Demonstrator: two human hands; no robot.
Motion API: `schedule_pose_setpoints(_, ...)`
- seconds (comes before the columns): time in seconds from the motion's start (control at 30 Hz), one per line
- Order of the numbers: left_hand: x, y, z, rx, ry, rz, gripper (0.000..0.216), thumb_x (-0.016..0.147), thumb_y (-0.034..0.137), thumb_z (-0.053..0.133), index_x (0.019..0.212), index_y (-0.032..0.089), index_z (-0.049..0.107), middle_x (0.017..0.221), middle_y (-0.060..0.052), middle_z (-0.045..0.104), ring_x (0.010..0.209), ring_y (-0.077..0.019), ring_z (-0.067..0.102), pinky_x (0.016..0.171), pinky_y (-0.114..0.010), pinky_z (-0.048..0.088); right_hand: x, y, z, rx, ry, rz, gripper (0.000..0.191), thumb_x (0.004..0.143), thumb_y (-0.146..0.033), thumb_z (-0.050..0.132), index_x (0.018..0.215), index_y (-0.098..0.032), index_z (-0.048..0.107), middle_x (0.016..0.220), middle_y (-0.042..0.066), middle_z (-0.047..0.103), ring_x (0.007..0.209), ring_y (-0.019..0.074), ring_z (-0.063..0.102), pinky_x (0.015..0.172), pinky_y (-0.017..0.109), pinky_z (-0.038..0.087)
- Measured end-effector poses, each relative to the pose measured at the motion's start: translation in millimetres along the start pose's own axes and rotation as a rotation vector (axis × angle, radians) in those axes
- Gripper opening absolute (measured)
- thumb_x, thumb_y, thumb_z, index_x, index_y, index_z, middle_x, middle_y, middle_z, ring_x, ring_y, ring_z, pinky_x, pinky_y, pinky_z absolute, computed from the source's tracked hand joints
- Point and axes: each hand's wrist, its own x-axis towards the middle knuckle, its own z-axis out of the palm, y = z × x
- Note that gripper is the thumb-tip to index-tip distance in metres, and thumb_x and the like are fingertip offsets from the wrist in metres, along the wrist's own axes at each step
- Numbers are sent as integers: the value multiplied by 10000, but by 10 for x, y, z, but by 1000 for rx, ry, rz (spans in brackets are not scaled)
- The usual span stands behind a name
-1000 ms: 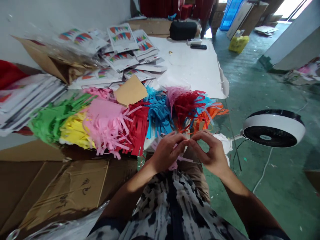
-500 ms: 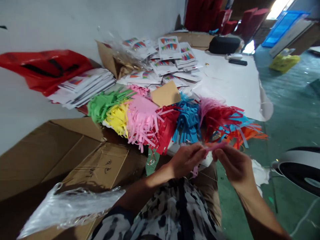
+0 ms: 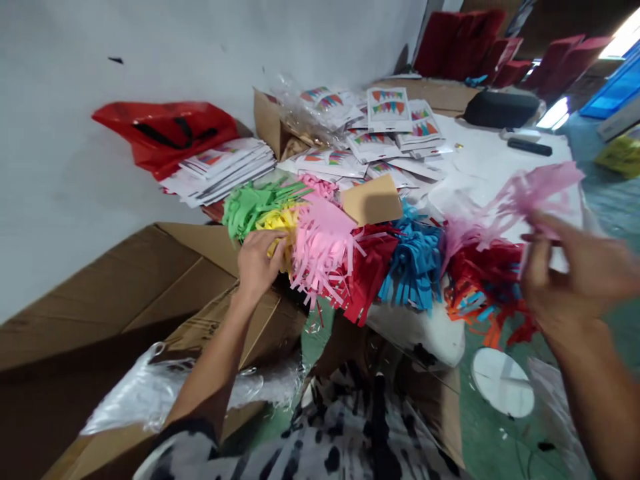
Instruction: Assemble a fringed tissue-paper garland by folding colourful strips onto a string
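Head view: the hands have parted; left hand [image 3: 257,263] fingers curl around yellow tassels [image 3: 278,220], right hand [image 3: 575,280] pinches a pink tassel [image 3: 530,193], lifted right.

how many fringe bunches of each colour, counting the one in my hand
green fringe: 1
yellow fringe, left hand on it: 1
pink pile and pink bunch in the right hand: 2
red fringe: 1
blue fringe: 1
mixed red and orange heap: 1
total: 7
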Motion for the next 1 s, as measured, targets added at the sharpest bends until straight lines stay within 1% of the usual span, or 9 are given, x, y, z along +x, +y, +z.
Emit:
schedule_pose_setpoints(0.1, -11, -427, 69, 170, -219, 83, 399, 980, 413, 590, 1287, 209, 740, 1336, -111, 751, 1291, -330, 633, 1177, -543, 397, -86, -260, 204, -87, -185, -144, 411, 1021, -349, 524, 1339, -183, 724, 1030, 144, 808, 836, 280, 698, 715, 394, 388)
schedule_pose_setpoints(0.17, -32, -544, 117, 204, -262, 98, 367, 987, 350, 572, 1293, 249, 745, 1357, -85, 746, 1336, -321, 615, 1235, -579, 321, -120, -551, 277, -38, -235, -180, 402, 990, -291, 547, 1317, -156, 738, 1080, 166, 800, 875, 304, 688, 744, 421, 385)
schedule_pose_setpoints(0.27, -10, -582, 155, 140, -217, 79, 307, 993, 295, 555, 1184, 273, 793, 1271, -64, 787, 1264, -295, 672, 1223, -559, 355, -91, -1172, 317, 154, -222, -273, 436, 968, -207, 555, 1378, -186, 704, 1181, 152, 781, 1052, 336, 675, 880, 465, 417)
schedule_pose_setpoints(0.37, 99, -610, 174, 34, -175, 4, 245, 972, 331, 612, 1078, 256, 820, 1174, -66, 818, 1127, -279, 740, 1122, -480, 478, 3, -1943, 377, 421, -311, -524, 547, 988, -161, 547, 1525, -264, 570, 1452, 107, 679, 1326, 311, 590, 1072, 479, 416)
schedule_pose_setpoints(0.47, 284, -701, 165, -3, -101, -124, 209, 932, 315, 667, 1036, 218, 820, 1095, -70, 831, 987, -263, 765, 944, -387, 557, 90, -2601, 545, 557, -448, -739, 560, 1043, -194, 490, 1592, -304, 476, 1629, 57, 527, 1518, 276, 426, 1243, 511, 281)
schedule_pose_setpoints(0.53, 426, -781, 128, 3, 22, -233, 190, 903, 307, 699, 993, 183, 811, 1016, -71, 830, 897, -250, 752, 853, -349, 558, 120, -2851, 704, 572, -536, -737, 507, 1064, -270, 489, 1568, -219, 508, 1622, 113, 529, 1534, 314, 397, 1274, 575, 201)
schedule_pose_setpoints(0.73, 609, -836, 49, -80, 329, -304, 244, 941, 393, 667, 982, 162, 736, 975, -49, 783, 890, -198, 694, 842, -294, 541, 99, -2913, 1099, 498, -677, -627, 388, 1076, -307, 476, 1406, -184, 638, 1519, 158, 606, 1396, 342, 515, 1234, 630, 203)
schedule_pose_setpoints(0.87, 443, -664, 209, -146, 167, -203, 226, 981, 344, 587, 1044, 177, 725, 1046, -65, 780, 971, -209, 701, 917, -313, 542, 120, -2944, 1145, 461, -697, -629, 342, 1078, -323, 471, 1298, -200, 702, 1445, 160, 646, 1368, 339, 532, 1205, 610, 266)
schedule_pose_setpoints(1.0, 260, -540, 386, -252, -30, -150, 259, 1000, 352, 547, 1068, 180, 728, 1088, -82, 788, 997, -215, 719, 937, -324, 550, 118, -2835, 841, 515, -510, -574, 364, 1078, -307, 480, 1387, -276, 671, 1625, 127, 501, 1513, 319, 409, 1260, 618, 185)
